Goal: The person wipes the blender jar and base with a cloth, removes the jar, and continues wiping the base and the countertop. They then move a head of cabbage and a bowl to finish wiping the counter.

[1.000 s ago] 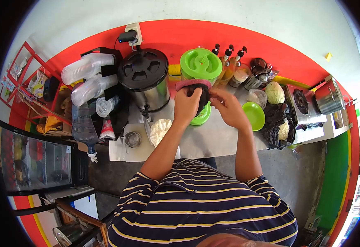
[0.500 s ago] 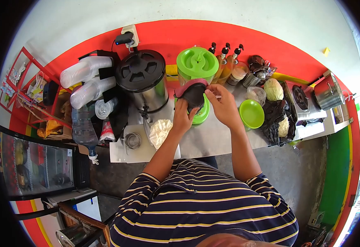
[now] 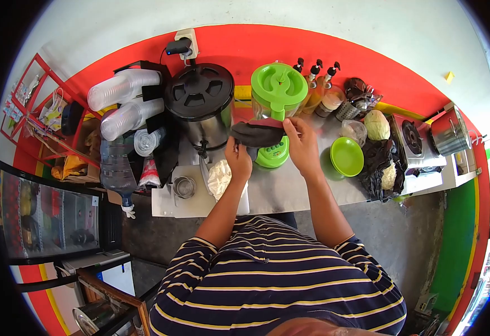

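A dark item with a reddish-pink edge [image 3: 258, 134], perhaps a cap, is held level between both hands in front of the green-lidded blender [image 3: 279, 87]. My left hand [image 3: 238, 161] pinches its left end, and my right hand [image 3: 302, 145] grips its right end, with the fingers closed at the edge. Just below the item shows the blender's green base [image 3: 272, 155]. A green bowl [image 3: 347, 157] sits to the right of my right hand. Crumpled pale wrapping [image 3: 219, 178] lies on a white board [image 3: 203, 208] to the left of my left forearm.
A steel dispenser with a black lid [image 3: 200, 92] and stacked plastic cups [image 3: 122, 88] stand at the left. Pump bottles [image 3: 314, 92], a cabbage [image 3: 377, 125], a black plastic bag [image 3: 375, 168], a stove [image 3: 412, 137] and a pot [image 3: 448, 131] line the right.
The dark item has been turned from tilted to nearly level and moved slightly left and down. My left hand has shifted to its left end. The view has shifted a little.
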Demonstrator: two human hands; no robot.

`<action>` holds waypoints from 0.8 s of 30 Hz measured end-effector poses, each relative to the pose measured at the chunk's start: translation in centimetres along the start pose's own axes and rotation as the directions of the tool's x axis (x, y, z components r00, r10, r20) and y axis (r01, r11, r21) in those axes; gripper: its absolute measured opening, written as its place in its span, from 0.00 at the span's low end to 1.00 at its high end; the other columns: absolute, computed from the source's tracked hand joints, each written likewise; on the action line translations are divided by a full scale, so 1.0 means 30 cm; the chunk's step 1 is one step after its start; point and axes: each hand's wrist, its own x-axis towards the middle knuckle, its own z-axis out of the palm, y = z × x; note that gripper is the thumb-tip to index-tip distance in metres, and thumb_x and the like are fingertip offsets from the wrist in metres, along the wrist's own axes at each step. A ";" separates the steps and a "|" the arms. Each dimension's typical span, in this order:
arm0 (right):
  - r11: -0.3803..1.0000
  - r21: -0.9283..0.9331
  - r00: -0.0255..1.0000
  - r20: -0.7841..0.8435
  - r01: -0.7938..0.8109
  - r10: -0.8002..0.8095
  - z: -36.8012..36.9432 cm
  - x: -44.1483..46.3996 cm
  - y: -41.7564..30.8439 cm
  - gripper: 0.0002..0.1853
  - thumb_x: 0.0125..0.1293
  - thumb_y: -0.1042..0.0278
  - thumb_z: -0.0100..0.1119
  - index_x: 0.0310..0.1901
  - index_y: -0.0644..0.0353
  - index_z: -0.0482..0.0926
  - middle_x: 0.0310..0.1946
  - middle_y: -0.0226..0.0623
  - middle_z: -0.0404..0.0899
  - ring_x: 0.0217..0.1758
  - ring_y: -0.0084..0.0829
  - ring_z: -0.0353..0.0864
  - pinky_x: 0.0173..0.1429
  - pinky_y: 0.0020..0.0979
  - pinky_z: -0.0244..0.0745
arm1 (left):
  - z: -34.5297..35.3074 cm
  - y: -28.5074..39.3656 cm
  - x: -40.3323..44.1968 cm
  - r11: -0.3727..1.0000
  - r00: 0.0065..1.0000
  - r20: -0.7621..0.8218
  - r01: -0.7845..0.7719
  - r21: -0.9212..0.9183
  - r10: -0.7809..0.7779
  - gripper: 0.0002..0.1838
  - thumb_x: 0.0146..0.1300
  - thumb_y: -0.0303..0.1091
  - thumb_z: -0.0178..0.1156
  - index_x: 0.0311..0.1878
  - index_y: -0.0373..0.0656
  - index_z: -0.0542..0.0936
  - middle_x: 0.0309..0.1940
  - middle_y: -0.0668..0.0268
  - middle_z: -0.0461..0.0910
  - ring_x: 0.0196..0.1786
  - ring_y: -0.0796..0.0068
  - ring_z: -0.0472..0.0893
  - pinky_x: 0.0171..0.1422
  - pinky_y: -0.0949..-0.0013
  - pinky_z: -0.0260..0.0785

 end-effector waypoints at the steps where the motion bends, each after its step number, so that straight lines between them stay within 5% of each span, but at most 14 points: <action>1: 0.995 0.071 0.994 0.082 -0.073 0.067 0.000 -0.003 0.002 0.21 0.80 0.54 0.63 0.50 0.71 0.83 0.39 0.35 0.85 0.44 0.25 0.79 0.46 0.29 0.75 | 0.010 0.041 0.015 0.995 0.999 -0.007 -0.049 -0.083 0.049 0.18 0.73 0.18 0.51 0.64 0.32 0.77 0.56 0.58 0.83 0.56 0.70 0.82 0.64 0.69 0.71; 7: 0.942 0.276 0.962 0.243 -0.189 0.121 0.004 0.001 0.063 0.21 0.83 0.53 0.57 0.53 0.67 0.86 0.41 0.26 0.84 0.45 0.18 0.74 0.51 0.25 0.70 | 0.090 0.308 0.183 0.910 0.974 0.021 -0.205 -0.361 0.227 0.23 0.71 0.20 0.53 0.70 0.31 0.74 0.65 0.59 0.78 0.67 0.70 0.76 0.74 0.66 0.65; 9: 0.935 0.275 0.956 0.245 -0.225 0.159 0.005 0.007 0.056 0.20 0.83 0.54 0.55 0.53 0.66 0.86 0.42 0.25 0.84 0.46 0.18 0.74 0.52 0.25 0.69 | 0.129 0.398 0.252 0.937 0.939 0.176 -0.247 -0.248 0.294 0.24 0.68 0.21 0.56 0.68 0.32 0.76 0.66 0.59 0.77 0.70 0.67 0.74 0.76 0.64 0.63; 11: 0.893 0.356 0.951 0.236 -0.277 0.201 0.016 0.013 0.050 0.19 0.83 0.61 0.51 0.55 0.67 0.85 0.47 0.26 0.85 0.49 0.19 0.76 0.54 0.26 0.69 | 0.184 0.481 0.314 0.878 0.872 0.283 -0.452 0.155 0.399 0.24 0.61 0.30 0.68 0.62 0.40 0.81 0.61 0.56 0.78 0.66 0.53 0.75 0.74 0.56 0.65; 12: 0.892 0.357 0.951 0.234 -0.275 0.200 0.016 0.020 0.069 0.19 0.83 0.61 0.51 0.55 0.67 0.85 0.47 0.26 0.85 0.49 0.19 0.76 0.54 0.26 0.69 | 0.220 0.530 0.320 0.744 0.829 0.345 -0.552 0.377 0.441 0.23 0.59 0.34 0.71 0.59 0.43 0.83 0.60 0.54 0.78 0.64 0.49 0.74 0.73 0.53 0.65; 15: 0.836 0.434 0.900 0.410 -0.335 0.148 0.014 0.035 0.097 0.20 0.82 0.64 0.48 0.60 0.70 0.84 0.54 0.30 0.86 0.53 0.21 0.78 0.58 0.27 0.69 | 0.292 0.566 0.306 0.661 0.869 0.373 -0.491 0.568 0.325 0.25 0.54 0.39 0.75 0.56 0.45 0.84 0.59 0.52 0.78 0.63 0.44 0.73 0.71 0.48 0.66; 18: 0.812 0.497 0.928 0.348 -0.305 0.136 0.036 0.015 -0.018 0.21 0.82 0.62 0.48 0.61 0.72 0.82 0.54 0.32 0.86 0.52 0.22 0.78 0.59 0.28 0.70 | 0.268 0.542 0.354 0.759 0.845 0.459 -0.484 0.436 0.275 0.25 0.56 0.37 0.75 0.58 0.42 0.84 0.59 0.53 0.79 0.64 0.47 0.75 0.72 0.51 0.66; 20: 0.785 0.509 0.925 0.315 -0.353 0.213 0.044 0.008 -0.049 0.16 0.82 0.59 0.51 0.48 0.63 0.83 0.39 0.21 0.78 0.44 0.17 0.72 0.54 0.27 0.67 | 0.250 0.520 0.360 0.732 0.818 0.472 -0.536 0.421 0.329 0.22 0.60 0.35 0.71 0.57 0.40 0.84 0.57 0.53 0.81 0.61 0.48 0.79 0.69 0.55 0.70; 22: 0.768 0.511 0.917 0.304 -0.385 0.257 0.034 0.024 -0.038 0.19 0.83 0.55 0.50 0.45 0.63 0.82 0.37 0.21 0.76 0.42 0.17 0.70 0.53 0.28 0.67 | 0.241 0.512 0.368 0.866 0.888 0.403 -0.370 0.337 0.223 0.20 0.60 0.34 0.67 0.55 0.39 0.83 0.54 0.50 0.83 0.56 0.43 0.79 0.67 0.50 0.71; 24: 0.749 0.508 0.902 0.311 -0.425 0.300 0.034 0.052 -0.032 0.21 0.84 0.52 0.50 0.42 0.63 0.82 0.35 0.22 0.75 0.40 0.17 0.69 0.52 0.29 0.67 | 0.217 0.483 0.368 0.871 0.884 0.402 -0.377 0.316 0.237 0.18 0.63 0.30 0.60 0.56 0.37 0.82 0.50 0.51 0.85 0.53 0.47 0.83 0.63 0.53 0.74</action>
